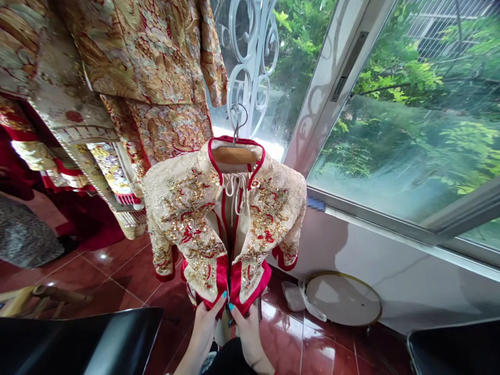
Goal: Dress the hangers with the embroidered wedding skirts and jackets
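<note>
In the middle of the head view an embroidered jacket [191, 208], cream with gold sequins and red trim, hangs on a hanger [234, 154] with a metal hook. Its front is parted at the collar, where white cords [236, 188] are tied in a bow. My left hand [207, 319] grips the red lower front edge on the left, thumb on top. Opposite it, my right hand [247, 324] grips the matching edge on the right. Both thumbs nearly meet at the front opening. The fingers beneath the cloth are mostly hidden.
Other embroidered garments [156, 57] hang at the left. Behind stands a white scrollwork grille [250, 47], beside a sliding window [390, 156]. A round white table [344, 299] is low by the wall, next to plastic bags [297, 298]. A black glossy surface [78, 338] lies at lower left.
</note>
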Motion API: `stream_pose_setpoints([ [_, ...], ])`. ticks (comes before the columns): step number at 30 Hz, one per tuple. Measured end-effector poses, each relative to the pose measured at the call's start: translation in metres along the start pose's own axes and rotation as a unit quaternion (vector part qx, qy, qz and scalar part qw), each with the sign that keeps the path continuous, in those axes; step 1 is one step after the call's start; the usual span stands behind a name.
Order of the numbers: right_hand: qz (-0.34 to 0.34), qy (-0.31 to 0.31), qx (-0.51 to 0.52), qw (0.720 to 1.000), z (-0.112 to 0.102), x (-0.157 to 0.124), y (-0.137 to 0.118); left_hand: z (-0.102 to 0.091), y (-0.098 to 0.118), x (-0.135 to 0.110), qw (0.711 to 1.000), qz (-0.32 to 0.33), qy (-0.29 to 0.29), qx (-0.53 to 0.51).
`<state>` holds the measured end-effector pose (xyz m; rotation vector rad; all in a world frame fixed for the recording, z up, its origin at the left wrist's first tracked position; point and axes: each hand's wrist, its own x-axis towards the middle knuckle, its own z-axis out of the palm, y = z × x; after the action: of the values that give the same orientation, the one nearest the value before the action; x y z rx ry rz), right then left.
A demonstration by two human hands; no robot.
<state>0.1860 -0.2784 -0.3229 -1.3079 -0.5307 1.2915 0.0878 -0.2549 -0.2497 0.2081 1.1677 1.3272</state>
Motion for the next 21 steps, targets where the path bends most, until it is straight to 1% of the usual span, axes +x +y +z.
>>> stream_pose_setpoints([
  [4,0.014,-0.011,0.001,1.000,0.0006,-0.0007,0.0001,-0.0003,-0.0005,0.0008,1.000,0.002,0.006,-0.012],
  [9,0.008,-0.015,0.009,1.000,0.0020,0.0005,0.0013,-0.0021,-0.0004,0.0019,1.000,0.001,0.010,-0.024],
  [14,0.010,-0.017,-0.004,1.000,0.0018,-0.0003,-0.0011,-0.0026,-0.0008,0.0023,1.000,-0.002,0.008,-0.028],
  [18,0.014,-0.021,0.008,1.000,0.0035,-0.0030,-0.0056,-0.0022,-0.0015,0.0037,1.000,-0.004,0.011,-0.023],
  [21,0.018,-0.024,0.009,0.999,0.0042,-0.0039,-0.0033,-0.0029,-0.0017,0.0030,1.000,-0.006,0.011,-0.017],
])
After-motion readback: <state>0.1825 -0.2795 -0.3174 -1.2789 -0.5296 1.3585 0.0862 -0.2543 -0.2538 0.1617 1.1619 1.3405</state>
